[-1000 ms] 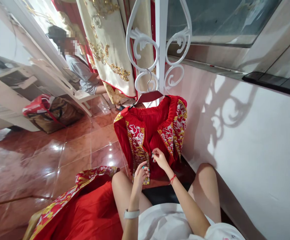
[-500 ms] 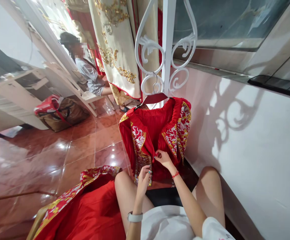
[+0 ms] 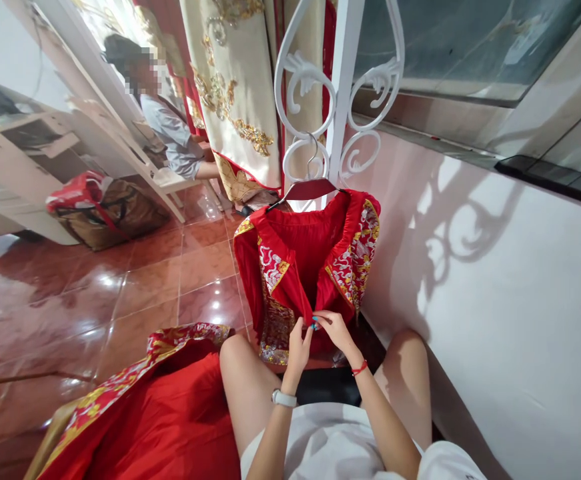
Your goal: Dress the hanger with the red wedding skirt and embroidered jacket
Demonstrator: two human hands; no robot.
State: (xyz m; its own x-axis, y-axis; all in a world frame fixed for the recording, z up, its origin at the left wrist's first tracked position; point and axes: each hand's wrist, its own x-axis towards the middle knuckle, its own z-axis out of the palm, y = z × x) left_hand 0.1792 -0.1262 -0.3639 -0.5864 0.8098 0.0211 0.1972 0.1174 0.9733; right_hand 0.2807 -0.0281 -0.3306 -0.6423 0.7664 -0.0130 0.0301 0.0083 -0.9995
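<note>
A red jacket (image 3: 290,233) with white and gold embroidery hangs in front of me on a hanger (image 3: 312,189), its front parted in a V. Where the two front edges meet, my left hand (image 3: 299,347) pinches the cloth with thumb and fingertips. Close beside it, my right hand (image 3: 333,331) is closed on the same spot from the other side. The fingertips of both hands nearly touch, and whatever small fastening may lie between them is hidden.
A second red embroidered garment (image 3: 170,407) lies at my left thigh. The hanger hooks onto a white scrolled metal stand (image 3: 346,80). Cream gowns (image 3: 243,100) hang behind. To the left, a person (image 3: 170,133) sits near a stuffed brown bag (image 3: 115,210). A white wall (image 3: 530,287) stands right.
My left hand has moved up and right to the jacket's front edge and closed on the cloth beside my right hand. The view has shifted slightly.
</note>
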